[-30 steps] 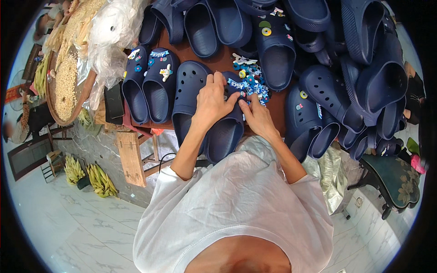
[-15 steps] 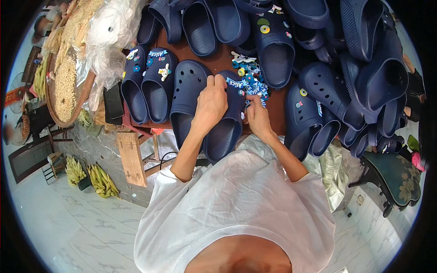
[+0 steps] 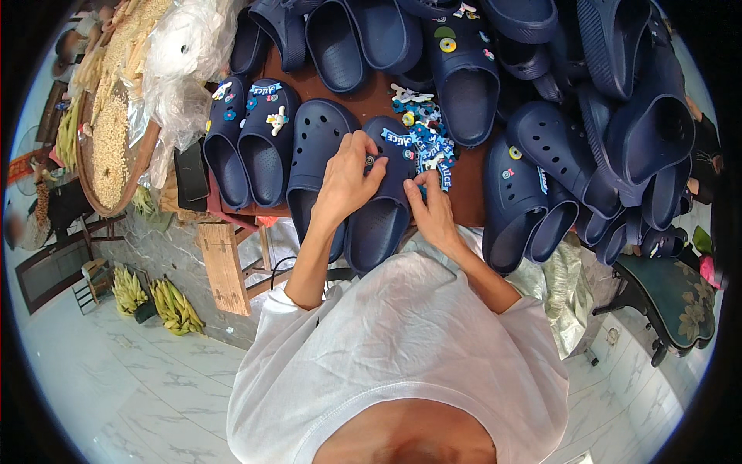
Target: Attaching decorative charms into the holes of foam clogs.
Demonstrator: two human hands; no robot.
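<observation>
Remotely, I can't tell if left hand (image 3: 349, 184) over clog (image 3: 379, 232) or right hand (image 3: 434, 210) beside it grips; the latter's nudge could scatter charms (image 3: 440, 147)

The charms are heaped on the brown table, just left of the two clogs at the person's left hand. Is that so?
Not quite: the head view shows the charms heaped on the brown table, just right of the two clogs at the person's left hand.

A reddish-brown surface (image 3: 468, 185) carries many navy clogs (image 3: 265, 165), some heaped toward the right. Among them lies a loose pile of small, mostly blue-and-white charms (image 3: 430, 145).
</observation>
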